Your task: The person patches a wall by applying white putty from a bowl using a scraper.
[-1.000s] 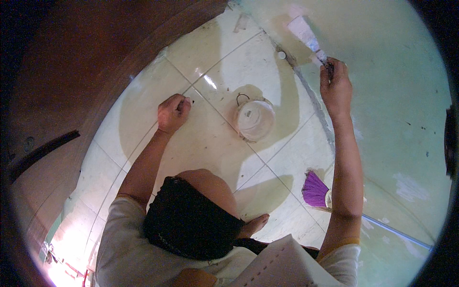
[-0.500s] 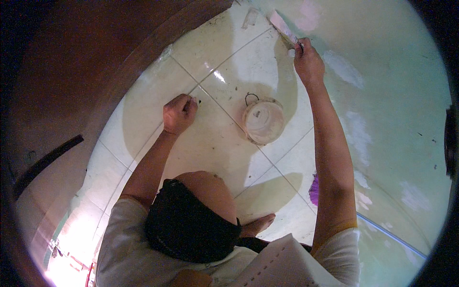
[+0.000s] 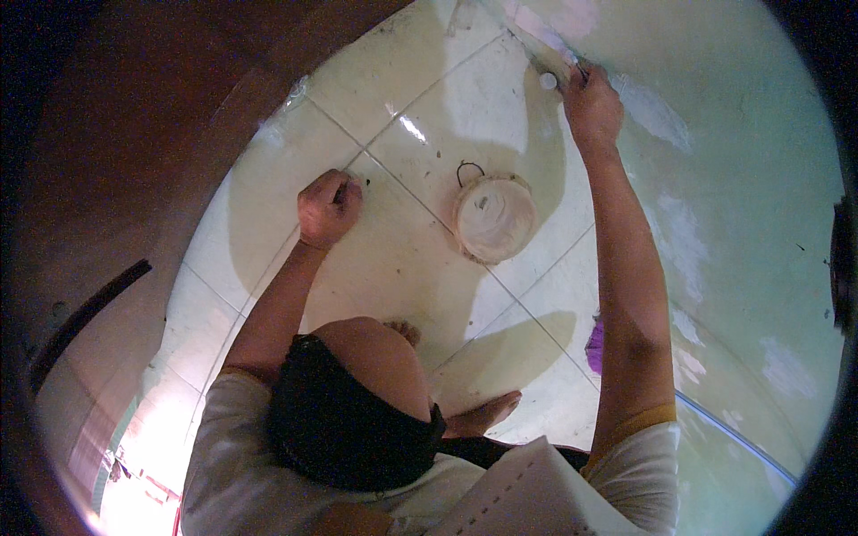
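Scraper is in your right hand, fingers wrapped round the handle, blade pointing ahead and left of your knuckles. It lies low along the wall, near where wall meets floor. Blade looks close to the wall surface; can't confirm contact, the far end is pale on pale and near the view's edge.

Handling, my read: light tool, thin blade, stiff near the handle with some spring toward the edge. Not fragile, though the edge could nick or bend if levered. Pale residue on it could make the blade slick, so your hold at the handle is the right spot; keep skin off the edge. Most of the handle is hidden in your palm.

Left hand: fingers curled in, fist-like, above the floor by your knee. Can't tell if anything is inside it.

Tub with pale stuff inside sits on the floor between your hands, right of the left one, nearer you than the right one. Looks light, probably slides if bumped; rim is the place to grab. Small white round piece is just beside your right hand, left side.
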Demonstrator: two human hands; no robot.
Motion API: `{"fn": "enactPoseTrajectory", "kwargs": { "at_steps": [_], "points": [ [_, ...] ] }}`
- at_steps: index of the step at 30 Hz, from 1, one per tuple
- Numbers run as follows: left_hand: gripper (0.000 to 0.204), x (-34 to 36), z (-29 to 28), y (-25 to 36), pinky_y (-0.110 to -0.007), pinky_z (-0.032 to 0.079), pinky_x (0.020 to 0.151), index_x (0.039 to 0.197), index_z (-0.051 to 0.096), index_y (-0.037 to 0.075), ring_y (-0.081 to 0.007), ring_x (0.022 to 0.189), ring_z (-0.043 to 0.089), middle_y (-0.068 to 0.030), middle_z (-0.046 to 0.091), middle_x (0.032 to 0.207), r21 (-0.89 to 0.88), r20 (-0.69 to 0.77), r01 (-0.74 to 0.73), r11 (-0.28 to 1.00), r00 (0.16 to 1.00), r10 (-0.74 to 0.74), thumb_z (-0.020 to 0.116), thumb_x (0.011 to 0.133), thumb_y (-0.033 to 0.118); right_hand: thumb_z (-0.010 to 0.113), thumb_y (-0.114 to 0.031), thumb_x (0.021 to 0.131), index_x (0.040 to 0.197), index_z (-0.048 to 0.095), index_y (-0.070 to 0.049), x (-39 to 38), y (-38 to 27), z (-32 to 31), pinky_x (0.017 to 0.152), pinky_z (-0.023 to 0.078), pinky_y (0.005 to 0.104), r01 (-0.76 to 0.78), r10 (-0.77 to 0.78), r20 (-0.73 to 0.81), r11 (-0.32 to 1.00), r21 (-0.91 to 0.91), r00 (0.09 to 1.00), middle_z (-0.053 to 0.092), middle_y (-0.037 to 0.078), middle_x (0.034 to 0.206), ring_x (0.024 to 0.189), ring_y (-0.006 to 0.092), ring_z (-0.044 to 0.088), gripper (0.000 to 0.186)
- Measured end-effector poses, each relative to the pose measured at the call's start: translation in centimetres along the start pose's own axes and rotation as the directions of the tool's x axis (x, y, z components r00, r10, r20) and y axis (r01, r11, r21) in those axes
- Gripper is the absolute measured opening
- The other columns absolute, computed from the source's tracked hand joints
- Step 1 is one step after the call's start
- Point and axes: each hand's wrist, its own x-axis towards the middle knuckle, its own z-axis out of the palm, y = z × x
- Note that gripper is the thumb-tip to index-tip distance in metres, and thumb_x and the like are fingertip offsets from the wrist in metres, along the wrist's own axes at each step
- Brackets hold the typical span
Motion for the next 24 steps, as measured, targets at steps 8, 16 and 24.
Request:
{"fn": "enactPoseTrajectory", "kwargs": {
  "at_steps": [8, 16, 24],
  "points": [
    [0.013, 0.2, 0.1, 0.1, -0.037, 0.048, 0.053, 0.075, 0.059, 0.003, -0.0277, 0.055, 0.058, -0.0125, 0.057, 0.066, 0.058, 0.004, -0.003, 0.998, 1.000, 0.003, 0.067, 0.083, 0.009, 0.053, -0.023, 0.096, 0.097, 0.054, -0.007, -4.9, -1.0, -1.6, 0.065, 0.053, 0.0499, 0.138, -0.137, -0.027, 0.990, 0.041, 0.990, 0.066, 0.019, 0.086, 0.076, 0.0395, 0.067, 0.017],
    [0.010, 0.0, 0.0, 0.4, -0.036, 0.049, 0.054, 0.076, 0.060, 0.003, -0.0255, 0.056, 0.059, -0.0114, 0.059, 0.068, 0.031, 0.039, 0.035, 0.999, 0.999, -0.037, 0.066, 0.083, 0.008, 0.053, -0.031, 0.097, 0.100, 0.055, -0.007, -0.6, -1.6, 0.2, 0.068, 0.053, 0.0502, 0.094, -0.092, -0.061, 0.995, 0.030, 0.994, 0.067, 0.020, 0.091, 0.083, 0.0403, 0.066, 0.024],
    [0.011, 0.3, -0.3, 1.0, -0.035, 0.048, 0.054, 0.075, 0.059, 0.004, -0.0263, 0.055, 0.057, -0.0117, 0.058, 0.067, 0.036, 0.042, 0.078, 0.996, 0.996, -0.079, 0.065, 0.083, 0.008, 0.057, -0.024, 0.094, 0.098, 0.059, -0.007, -5.5, 1.4, -8.5, 0.067, 0.052, 0.0518, 0.049, -0.043, -0.061, 0.993, 0.104, 0.997, 0.067, 0.021, 0.090, 0.081, 0.0423, 0.065, 0.017]
  ]
}}
